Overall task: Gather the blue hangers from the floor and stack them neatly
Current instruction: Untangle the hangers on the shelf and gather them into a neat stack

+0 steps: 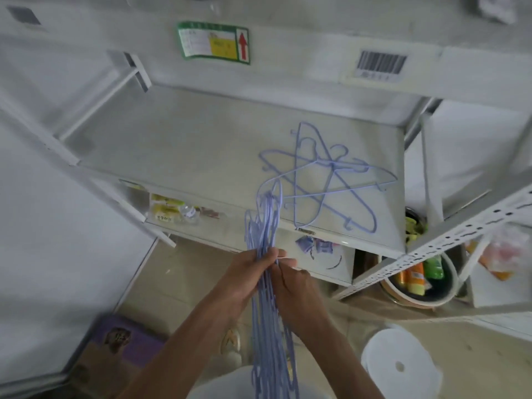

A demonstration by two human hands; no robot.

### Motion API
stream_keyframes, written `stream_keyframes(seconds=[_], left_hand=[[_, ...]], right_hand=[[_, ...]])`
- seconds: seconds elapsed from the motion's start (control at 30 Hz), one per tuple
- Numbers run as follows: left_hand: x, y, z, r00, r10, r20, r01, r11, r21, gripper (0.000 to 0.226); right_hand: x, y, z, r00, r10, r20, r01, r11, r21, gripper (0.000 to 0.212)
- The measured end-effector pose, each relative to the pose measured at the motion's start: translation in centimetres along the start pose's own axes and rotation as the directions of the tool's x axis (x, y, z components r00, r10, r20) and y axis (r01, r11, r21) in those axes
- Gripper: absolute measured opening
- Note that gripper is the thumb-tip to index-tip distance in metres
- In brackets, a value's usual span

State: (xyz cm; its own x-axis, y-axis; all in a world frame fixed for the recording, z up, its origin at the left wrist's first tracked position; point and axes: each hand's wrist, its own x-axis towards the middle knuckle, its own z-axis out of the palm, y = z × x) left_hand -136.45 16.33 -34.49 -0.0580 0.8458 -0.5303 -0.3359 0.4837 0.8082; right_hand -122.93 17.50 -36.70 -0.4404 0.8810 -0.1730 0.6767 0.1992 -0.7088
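Bundle [266, 298] – gripped edge-on by closed left hand [247, 276] and right hand [296, 289], long axis running away from the body | loose hangers [325, 180] crossed on shelf [187, 145] – ahead, right hand judged nearer.

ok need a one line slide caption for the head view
Both hands, left hand and right hand, grip a bundle of blue hangers upright, while loose hangers lie crisscrossed on the white shelf.

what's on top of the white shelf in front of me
A few loose blue hangers lie crisscrossed on the white shelf, toward its right end. The bundle of hangers held in both hands covers part of the front edge.
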Motion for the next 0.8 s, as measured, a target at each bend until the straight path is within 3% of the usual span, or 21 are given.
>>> stream_keyframes(seconds=[0.1,0.23,0.3,0.37,0.47,0.57,0.67,0.8], left_hand=[[0.6,-0.3,0.9,0.998,0.058,-0.022,-0.061,0.987,-0.149,0.037],[0.9,0.4,1.6,0.98,0.195,-0.039,-0.199,0.954,-0.226,0.03],[0.7,1.1,1.6,0.962,0.272,-0.023,-0.271,0.938,-0.218,0.029],[0.7,2.3,1.2,0.942,0.335,0.028,-0.32,0.918,-0.234,0.031],[0.7,4.4,-0.2,0.919,0.272,0.285,-0.173,0.929,-0.328,0.038],[0.5,6.0,-1.8,0.842,0.083,0.533,0.065,0.965,-0.254,0.042],[0.4,5.0,-2.7,0.823,-0.031,0.568,0.172,0.965,-0.196,0.039],[0.9,3.1,-3.4,0.859,-0.001,0.512,0.128,0.969,-0.213,0.042]], right_hand=[[-0.5,-0.2,-1.0,0.993,0.093,0.072,-0.109,0.958,0.264,0.051],[-0.6,-1.1,-1.9,0.964,0.129,0.233,-0.257,0.682,0.685,0.049],[-1.4,-2.2,-2.2,0.952,0.052,0.303,-0.273,0.597,0.755,0.035],[-2.2,-3.0,-2.3,0.949,-0.019,0.316,-0.243,0.595,0.766,0.022],[-2.3,-3.3,-2.4,0.963,-0.089,0.256,-0.151,0.607,0.78,0.019],[-3.1,-3.2,-1.7,0.949,-0.159,0.272,-0.127,0.599,0.791,0.023],[-4.5,-2.6,-0.2,0.929,-0.14,0.341,-0.241,0.468,0.85,0.021],[-5.1,-1.7,1.3,0.915,-0.083,0.396,-0.341,0.369,0.865,0.023]])
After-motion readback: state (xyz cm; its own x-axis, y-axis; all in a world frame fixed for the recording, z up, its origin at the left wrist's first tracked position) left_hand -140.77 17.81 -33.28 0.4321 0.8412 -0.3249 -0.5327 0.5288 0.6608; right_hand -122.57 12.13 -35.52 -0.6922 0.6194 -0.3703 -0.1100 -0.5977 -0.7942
